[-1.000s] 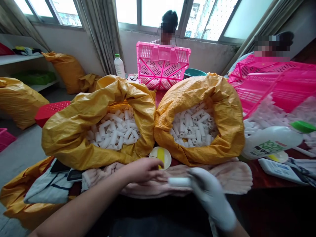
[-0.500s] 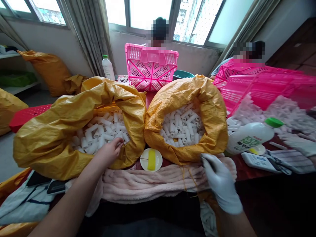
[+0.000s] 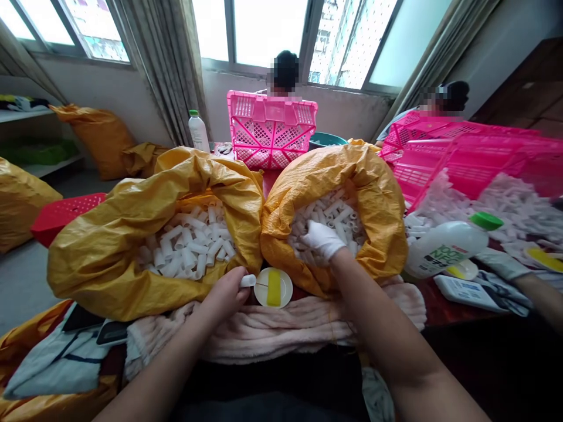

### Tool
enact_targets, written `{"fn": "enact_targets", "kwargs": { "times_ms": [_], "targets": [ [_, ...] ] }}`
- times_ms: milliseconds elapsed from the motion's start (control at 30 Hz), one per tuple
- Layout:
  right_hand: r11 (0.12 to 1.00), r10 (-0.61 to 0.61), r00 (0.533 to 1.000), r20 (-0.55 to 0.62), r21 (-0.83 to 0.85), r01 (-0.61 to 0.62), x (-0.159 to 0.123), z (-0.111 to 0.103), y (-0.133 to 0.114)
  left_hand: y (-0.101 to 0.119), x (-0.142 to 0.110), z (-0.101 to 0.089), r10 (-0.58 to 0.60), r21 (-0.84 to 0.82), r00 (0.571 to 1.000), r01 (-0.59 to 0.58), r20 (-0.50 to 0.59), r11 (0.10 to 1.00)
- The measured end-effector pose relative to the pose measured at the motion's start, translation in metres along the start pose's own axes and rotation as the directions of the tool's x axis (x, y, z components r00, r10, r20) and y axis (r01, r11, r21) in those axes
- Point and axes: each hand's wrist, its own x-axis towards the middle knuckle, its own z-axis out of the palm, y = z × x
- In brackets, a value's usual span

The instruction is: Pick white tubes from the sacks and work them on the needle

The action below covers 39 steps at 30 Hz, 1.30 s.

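My bare left hand (image 3: 226,293) pinches a short white plastic tube (image 3: 247,281) beside a small white dish (image 3: 287,288). A yellow strip (image 3: 274,287) lies across that dish, and a thin dark stick shows at its left side, near the tube. My right hand (image 3: 324,240), in a white glove, reaches into the right yellow sack (image 3: 382,205) among many similar tubes (image 3: 341,214). Its fingers look curled together, with the tips partly hidden. The left yellow sack (image 3: 97,258) also holds white tubes (image 3: 189,246).
A pink towel (image 3: 281,334) lies along the front edge. On the right are a white bottle with a green cap (image 3: 455,243), pink baskets (image 3: 422,170) and another person's gloved hand (image 3: 501,264). Another pink basket (image 3: 272,132) stands behind the sacks, with people beyond.
My right hand has moved from the towel's right end up into the right sack. My left hand has shifted right, from the left sack to beside the dish, with a tube visible in it.
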Motion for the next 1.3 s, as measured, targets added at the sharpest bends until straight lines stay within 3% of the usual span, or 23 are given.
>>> {"fn": "enact_targets", "kwargs": {
  "times_ms": [100, 167, 233, 333, 400, 500, 600, 767, 933, 1067, 1167, 1233, 1300],
  "targets": [
    [0.98, 0.055, 0.997, 0.046, 0.188, -0.063, -0.043, -0.01, 0.002, -0.005, 0.002, 0.0, 0.061, 0.176, 0.997, -0.053, -0.042, 0.983],
    [0.908, -0.005, 0.992, 0.127, 0.415, -0.049, -0.07, 0.0, 0.0, -0.007, 0.003, -0.001, 0.096, 0.267, 0.995, -0.082, -0.04, 0.96],
    [0.855, -0.099, 0.988, 0.122, 0.518, 0.021, -0.086, 0.021, -0.003, -0.007, 0.003, -0.001, 0.113, 0.362, 0.993, -0.114, 0.023, 0.925],
    [0.898, -0.205, 0.979, 0.014, 0.4, 0.183, -0.088, 0.057, -0.005, -0.006, 0.006, 0.002, 0.093, 0.427, 0.986, -0.143, 0.135, 0.893],
    [0.932, -0.259, 0.966, 0.005, 0.263, 0.248, -0.083, 0.073, -0.003, -0.006, 0.008, 0.005, 0.057, 0.444, 0.989, -0.114, 0.14, 0.889],
    [0.921, -0.383, 0.922, 0.056, 0.094, 0.377, -0.08, 0.081, 0.002, -0.006, 0.01, 0.009, 0.001, 0.44, 0.993, -0.051, 0.114, 0.897],
    [0.855, -0.518, 0.852, 0.077, 0.054, 0.516, -0.086, 0.08, 0.007, -0.006, 0.01, 0.01, 0.001, 0.429, 0.993, -0.052, 0.119, 0.902],
    [0.885, -0.458, 0.889, -0.032, 0.081, 0.459, -0.094, 0.086, 0.01, -0.006, 0.009, 0.01, 0.014, 0.444, 0.994, -0.059, 0.104, 0.894],
    [0.799, -0.596, 0.802, 0.04, 0.129, 0.588, -0.102, 0.089, 0.006, -0.006, 0.01, 0.01, 0.027, 0.471, 0.995, -0.071, 0.1, 0.879],
    [0.837, -0.513, 0.858, -0.021, 0.208, 0.506, -0.101, 0.086, 0.001, -0.006, 0.01, 0.009, 0.034, 0.461, 0.993, -0.081, 0.109, 0.883],
    [0.866, -0.477, 0.877, -0.054, 0.144, 0.479, -0.1, 0.087, 0.002, -0.006, 0.01, 0.009, 0.035, 0.454, 0.994, -0.077, 0.101, 0.887],
    [0.849, -0.524, 0.85, -0.054, 0.052, 0.526, -0.102, 0.088, 0.006, -0.007, 0.01, 0.01, 0.03, 0.457, 0.995, -0.069, 0.091, 0.887],
    [0.788, -0.615, 0.788, -0.007, -0.036, 0.614, -0.107, 0.088, 0.009, -0.007, 0.01, 0.011, 0.026, 0.458, 0.996, -0.061, 0.083, 0.887]
  ]
}}
